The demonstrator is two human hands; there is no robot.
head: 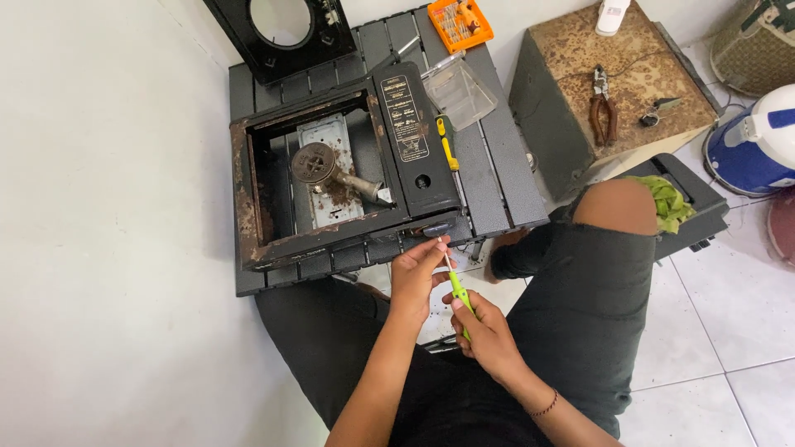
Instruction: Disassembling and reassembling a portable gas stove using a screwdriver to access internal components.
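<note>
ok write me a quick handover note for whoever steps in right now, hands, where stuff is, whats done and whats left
Right hand grips the green screwdriver.
Left hand pinches its metal tip, just in front of the stove.
Stove body sits on the slatted table, top plate already off and lying behind it, rusty burner exposed.
Yellow screwdriver and orange bit case are on the table.
Left: the burner is still mounted inside.
</note>
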